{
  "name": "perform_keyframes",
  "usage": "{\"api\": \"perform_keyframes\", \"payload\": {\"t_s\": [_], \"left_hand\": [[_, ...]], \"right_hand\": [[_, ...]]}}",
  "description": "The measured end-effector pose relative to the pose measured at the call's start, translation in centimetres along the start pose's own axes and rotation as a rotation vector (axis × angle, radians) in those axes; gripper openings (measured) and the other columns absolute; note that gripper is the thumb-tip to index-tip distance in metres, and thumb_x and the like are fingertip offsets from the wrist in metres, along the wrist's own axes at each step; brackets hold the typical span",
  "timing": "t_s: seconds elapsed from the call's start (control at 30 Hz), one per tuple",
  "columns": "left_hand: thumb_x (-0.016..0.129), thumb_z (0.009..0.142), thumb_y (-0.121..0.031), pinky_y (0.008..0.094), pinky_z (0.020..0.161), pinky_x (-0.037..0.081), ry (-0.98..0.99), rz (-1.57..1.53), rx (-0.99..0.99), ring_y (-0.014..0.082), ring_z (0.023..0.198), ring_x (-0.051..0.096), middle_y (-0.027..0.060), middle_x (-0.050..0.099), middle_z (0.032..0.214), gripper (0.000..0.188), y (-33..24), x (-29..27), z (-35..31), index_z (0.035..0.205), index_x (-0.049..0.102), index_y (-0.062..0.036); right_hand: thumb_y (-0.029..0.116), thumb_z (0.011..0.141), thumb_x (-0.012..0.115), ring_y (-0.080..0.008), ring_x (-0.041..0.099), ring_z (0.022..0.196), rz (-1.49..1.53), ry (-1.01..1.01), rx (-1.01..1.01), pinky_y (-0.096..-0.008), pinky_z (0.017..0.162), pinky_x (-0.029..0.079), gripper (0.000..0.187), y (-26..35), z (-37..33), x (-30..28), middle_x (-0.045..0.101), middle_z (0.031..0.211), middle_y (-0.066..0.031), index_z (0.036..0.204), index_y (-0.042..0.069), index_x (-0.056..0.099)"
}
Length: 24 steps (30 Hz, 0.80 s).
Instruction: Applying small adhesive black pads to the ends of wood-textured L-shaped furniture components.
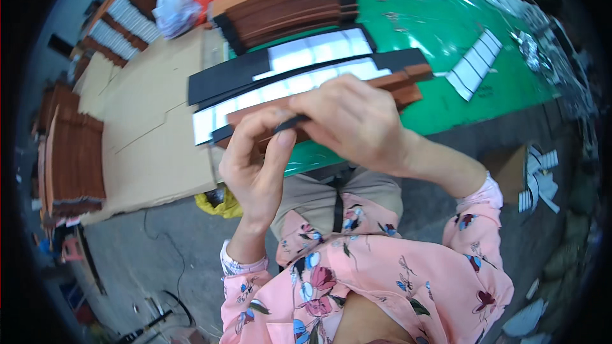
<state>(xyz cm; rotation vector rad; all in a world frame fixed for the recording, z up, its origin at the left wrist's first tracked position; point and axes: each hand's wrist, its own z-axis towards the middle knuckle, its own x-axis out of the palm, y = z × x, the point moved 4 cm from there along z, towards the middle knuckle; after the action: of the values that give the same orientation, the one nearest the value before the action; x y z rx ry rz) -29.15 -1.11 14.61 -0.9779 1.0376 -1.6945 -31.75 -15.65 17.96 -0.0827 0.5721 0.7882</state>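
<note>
My left hand (252, 159) pinches a small dark strip (290, 123) between thumb and fingers. Curled close beside it, my right hand (360, 121) has its fingertips at the strip's other end, and they appear to grip it; the hand partly hides that end. Beneath both hands lie reddish-brown wood-look strips (411, 81), stacked lengthwise near the table edge. Just beyond them are white label sheets (220, 116) with dark cross lines, and a black flat strip (226, 78) carrying another white sheet (322, 49).
A stack of brown mouldings (280, 16) stands at the back of the green tabletop (510, 86). One white lined sheet (475, 64) lies at right. Cardboard (153, 124) covers the left side, with more brown pieces (73, 159) at its edge. A yellow bag (218, 202) hangs below.
</note>
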Motion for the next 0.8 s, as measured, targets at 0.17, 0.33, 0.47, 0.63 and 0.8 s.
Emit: {"api": "perform_keyframes", "payload": {"t_s": [0.17, 0.33, 0.47, 0.63, 0.8], "left_hand": [[0.06, 0.082, -0.001, 0.0253, 0.081, 0.04, 0.156, -0.084, 0.003, 0.0139, 0.088, 0.051, 0.0096, 0.059, 0.097, 0.016, 2.4, 4.5, -2.6, 0.096, 0.056, 0.0038], [0.057, 0.085, -0.002, 0.023, 0.08, 0.038, 0.269, -0.267, -0.15, 0.0103, 0.087, 0.047, 0.0074, 0.055, 0.098, 0.019, 5.3, 8.2, -3.8, 0.102, 0.053, 0.003], [0.056, 0.087, -0.003, 0.0235, 0.084, 0.04, 0.4, -0.445, -0.289, 0.01, 0.091, 0.05, 0.0072, 0.055, 0.101, 0.02, 6.7, 10.6, -3.5, 0.105, 0.05, 0.0028], [0.058, 0.087, -0.01, 0.0269, 0.081, 0.045, 0.429, -0.324, -0.418, 0.0137, 0.089, 0.056, 0.0121, 0.058, 0.102, 0.046, 7.0, 13.1, -2.6, 0.125, 0.034, 0.0007], [0.061, 0.084, -0.005, 0.0272, 0.072, 0.047, 0.249, 0.482, 0.196, 0.0138, 0.078, 0.059, 0.0109, 0.062, 0.088, 0.058, 6.4, 12.0, 1.1, 0.132, 0.031, -0.0014]], "right_hand": [[0.007, 0.059, 0.065, -0.0203, 0.056, 0.075, -0.278, -0.01, -0.036, -0.0275, 0.059, 0.051, 0.036, 1.4, -4.8, -5.1, 0.058, 0.085, -0.0039, 0.096, 0.004, 0.064], [0.009, 0.054, 0.06, -0.0204, 0.055, 0.071, -0.285, 0.085, 0.099, -0.027, 0.055, 0.049, 0.04, 0.2, -8.6, -7.4, 0.057, 0.083, -0.0045, 0.093, 0.003, 0.066], [0.002, 0.059, 0.071, -0.0231, 0.058, 0.073, 0.124, 0.116, 0.433, -0.0308, 0.06, 0.05, 0.038, -2.4, -10.1, -9.1, 0.061, 0.085, -0.0073, 0.096, 0.003, 0.065], [0.001, 0.064, 0.072, -0.0252, 0.059, 0.075, 0.086, 0.298, 0.467, -0.0334, 0.063, 0.05, 0.031, -6.0, -10.5, -11.0, 0.061, 0.087, -0.009, 0.093, 0.002, 0.062], [0.003, 0.065, 0.072, -0.0245, 0.059, 0.074, 0.071, 0.431, 0.4, -0.033, 0.063, 0.049, 0.031, -8.6, -10.8, -13.5, 0.061, 0.086, -0.009, 0.095, 0.002, 0.062]]}}
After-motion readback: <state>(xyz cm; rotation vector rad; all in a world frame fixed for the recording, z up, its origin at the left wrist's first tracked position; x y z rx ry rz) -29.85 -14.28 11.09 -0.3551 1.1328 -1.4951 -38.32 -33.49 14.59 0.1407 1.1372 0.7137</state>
